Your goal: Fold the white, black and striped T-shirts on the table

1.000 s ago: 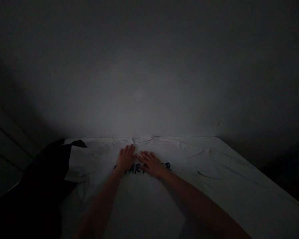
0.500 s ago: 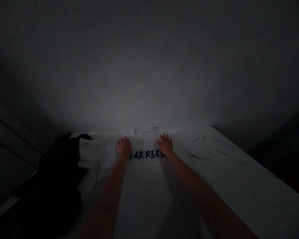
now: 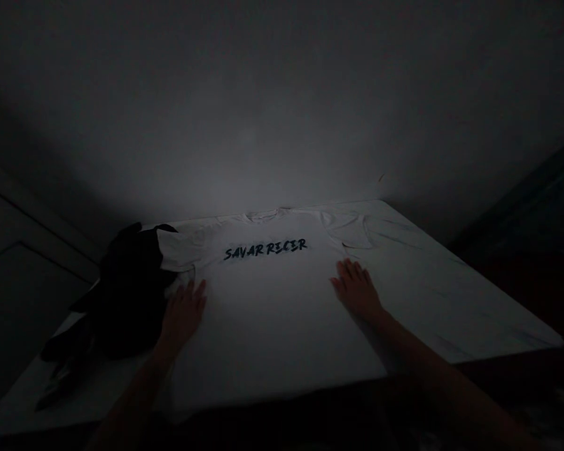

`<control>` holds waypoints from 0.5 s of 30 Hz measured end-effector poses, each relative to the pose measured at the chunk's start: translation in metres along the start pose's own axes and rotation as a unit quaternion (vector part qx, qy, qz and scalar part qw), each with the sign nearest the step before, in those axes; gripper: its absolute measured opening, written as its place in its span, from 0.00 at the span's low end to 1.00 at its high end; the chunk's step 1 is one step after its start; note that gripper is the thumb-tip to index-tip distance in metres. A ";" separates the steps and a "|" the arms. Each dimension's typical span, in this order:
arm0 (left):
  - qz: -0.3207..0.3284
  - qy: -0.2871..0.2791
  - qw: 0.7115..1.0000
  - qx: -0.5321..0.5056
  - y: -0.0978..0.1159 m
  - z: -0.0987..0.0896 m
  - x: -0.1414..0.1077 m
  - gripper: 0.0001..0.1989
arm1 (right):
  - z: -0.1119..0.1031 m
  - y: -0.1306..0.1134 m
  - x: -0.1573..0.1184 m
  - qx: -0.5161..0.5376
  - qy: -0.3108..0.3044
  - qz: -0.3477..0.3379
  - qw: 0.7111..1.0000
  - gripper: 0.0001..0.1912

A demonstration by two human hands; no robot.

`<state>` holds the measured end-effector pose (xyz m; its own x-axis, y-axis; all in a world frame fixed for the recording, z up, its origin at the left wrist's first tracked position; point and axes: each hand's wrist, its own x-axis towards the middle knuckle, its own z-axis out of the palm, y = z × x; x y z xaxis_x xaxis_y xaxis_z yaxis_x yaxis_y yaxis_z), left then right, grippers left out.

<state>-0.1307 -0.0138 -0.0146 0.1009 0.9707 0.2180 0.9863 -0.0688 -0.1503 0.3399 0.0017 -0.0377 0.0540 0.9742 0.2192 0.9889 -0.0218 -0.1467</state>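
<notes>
Left hand and right hand on T-shirt

1. The counter stands before you, with the wall behind its far edge.
2. The T-shirt lies flat on the counter, collar toward the wall.
3. The printed lettering sits on the shirt's chest, below the collar.
4. The bunched garment lies on the counter to your left, against the shirt's left sleeve.
5. Your left grip rests on the shirt, just beside the bunched garment.
6. Your right grip rests to the right of the lettering, below the right sleeve.
</notes>
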 end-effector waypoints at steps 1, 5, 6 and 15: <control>-0.016 0.003 1.000 0.007 0.007 -0.004 -0.007 0.26 | -0.002 0.001 -0.008 -0.001 0.008 0.031 0.999 0.34; 0.007 -0.009 1.000 -0.019 0.085 -0.023 -0.017 0.28 | -0.005 -0.066 -0.033 0.046 -0.005 0.004 0.999 0.36; 0.034 -0.014 0.998 -0.042 0.106 -0.027 -0.018 0.28 | -0.005 -0.090 -0.039 0.066 -0.021 -0.046 0.997 0.35; -0.017 0.029 0.994 -0.105 0.086 -0.020 -0.096 0.27 | -0.015 -0.076 -0.098 0.063 -0.039 -0.127 0.989 0.33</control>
<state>-0.0534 -0.1170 -0.0295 0.0682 0.9590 0.2752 0.9943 -0.0881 0.0607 0.2611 -0.0957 -0.0332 -0.2106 0.9591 0.1893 0.9437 0.2500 -0.2168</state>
